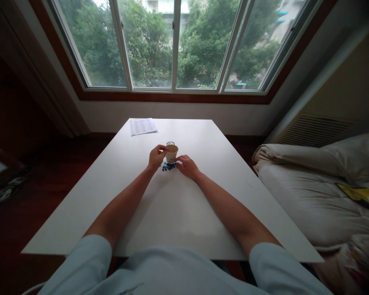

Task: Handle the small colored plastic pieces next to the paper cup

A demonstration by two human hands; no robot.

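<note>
The paper cup (pixel 171 157) stood upright on the white table (pixel 172 217), with its open mouth turned upward. The left hand (pixel 157 157) was at the left side of the cup, its thumb and first finger brought together just beside the rim. Whether these fingertips were pinching something could not be told with certainty (at this place the view was too small in detail to separate a piece from a shadow). The right hand (pixel 187 166) lay low at the right side of the cup, back of the hand upward, with fingers reaching toward the cup's base; it could not be seen whether they were holding anything.

The small blue and dark pieces (pixel 169 166) were lying in a loose group on the near side of the cup, close to its base. The relation which seemed to matter most was this one: from the right hand, the pieces lay just to the left, beside its fingertips, whereas from the left hand they lay lower and more toward the person. Therefore the right hand was judged nearer to the pieces, and the left hand nearer to the mouth of the cup. The cup's axis was vertical; for the pieces, no long axis could be distinguished. Beyond the cup, toward the left, there were sheets of paper (pixel 143 127)
</note>
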